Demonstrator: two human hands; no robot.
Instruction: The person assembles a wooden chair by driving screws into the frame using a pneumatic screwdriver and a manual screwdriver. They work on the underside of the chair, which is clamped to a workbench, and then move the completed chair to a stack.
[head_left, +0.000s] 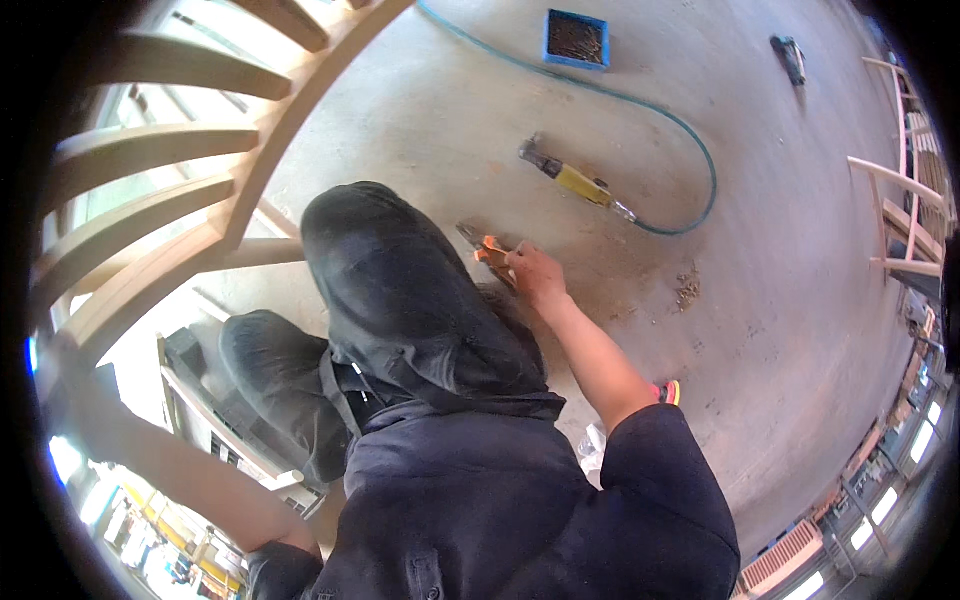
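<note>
Head view, looking down: a seated or crouching person in dark, softly creased cloth is on a smooth, scuffed grey floor (800,250). The right hand (538,275) is closed around an orange-handled tool (490,252) with a dark, tapering end, held low just beside the raised knee. The left hand (80,395) is blurred at the far left, by a pale wooden frame (292,122) of smooth, curved rails and broad, bowed slats; whether it grips the wood, I cannot tell. Ahead lies a yellow tool (580,187) with a dark angled head, joined to a looping, thin teal hose (668,112). Beyond sits a square blue tray (577,64) of small dark pieces. A loose scatter of brownish bits (687,288) lies to the right.
</note>
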